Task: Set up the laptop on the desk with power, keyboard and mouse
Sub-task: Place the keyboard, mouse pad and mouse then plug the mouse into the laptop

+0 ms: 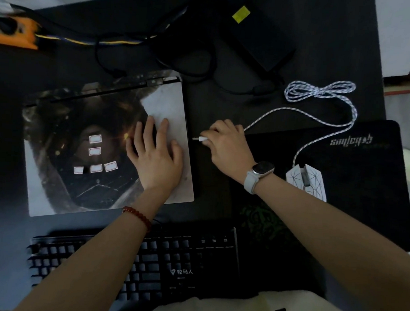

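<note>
The closed laptop (85, 146), its lid covered in a dark printed skin with small white stickers, lies flat on the black desk at left. My left hand (155, 157) rests palm-down with fingers spread on the lid's right part. My right hand (225, 147) pinches the white USB plug (200, 139) of the mouse cable, its metal tip pointing at the laptop's right edge, a small gap apart. The white braided cable (321, 95) loops back to the white mouse (307, 181) on the black mouse pad (364, 178). A black keyboard (170, 260) lies nearest me.
A black power brick (257, 36) with a yellow label and its coiled black cord (187, 66) lie at the back of the desk. An orange object (18, 32) sits at the far left edge. The desk (225, 113) ends at right beside the mouse pad.
</note>
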{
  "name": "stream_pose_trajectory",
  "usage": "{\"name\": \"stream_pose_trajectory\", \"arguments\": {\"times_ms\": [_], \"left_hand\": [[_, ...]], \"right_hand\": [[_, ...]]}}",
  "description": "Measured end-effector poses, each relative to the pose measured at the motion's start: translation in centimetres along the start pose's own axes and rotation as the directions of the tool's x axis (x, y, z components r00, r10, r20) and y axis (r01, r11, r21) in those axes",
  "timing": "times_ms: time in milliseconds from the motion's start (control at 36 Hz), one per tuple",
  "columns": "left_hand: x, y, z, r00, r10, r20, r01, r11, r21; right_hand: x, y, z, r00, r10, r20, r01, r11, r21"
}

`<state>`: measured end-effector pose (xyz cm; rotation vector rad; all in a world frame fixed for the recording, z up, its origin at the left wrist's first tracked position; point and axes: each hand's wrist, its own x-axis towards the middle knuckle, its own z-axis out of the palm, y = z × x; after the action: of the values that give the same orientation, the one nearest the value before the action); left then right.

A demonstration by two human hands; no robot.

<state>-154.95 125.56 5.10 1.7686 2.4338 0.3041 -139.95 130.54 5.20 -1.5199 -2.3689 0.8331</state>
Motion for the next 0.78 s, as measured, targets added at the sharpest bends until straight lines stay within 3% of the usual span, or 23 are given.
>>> {"name": "stream_pose_trajectory", "arguments": {"times_ms": [139, 333, 500, 778], "left_hand": [[0.0, 0.0, -0.1, 1.000, -0.005, 0.013, 0.005, 1.000, 0.001], [0.0, -0.1, 0.0, 1.000, -0.008, 0.011, 0.008, 1.000, -0.001], [0.1, 0.0, -0.1, 1.000, -0.008, 0.027, 0.008, 1.000, 0.001], [-0.1, 0.0, -0.1, 0.998, 0.007, 0.058, -0.008, 1.000, 0.009]], "right_hand": [[-0.3, -0.8, 0.4, 0.998, 0.057, 0.000, -0.056, 0.983, 0.174], [-0.6, -1.1, 1.0, 0.998, 0.064, -0.028, -0.059, 0.988, 0.141], [-0.8, -0.7, 1.0, 0.999, -0.032, -0.015, 0.032, 0.998, 0.050], [0.3, -1.5, 0.4, 0.996, -0.087, -0.028, 0.088, 0.994, 0.060]]}}
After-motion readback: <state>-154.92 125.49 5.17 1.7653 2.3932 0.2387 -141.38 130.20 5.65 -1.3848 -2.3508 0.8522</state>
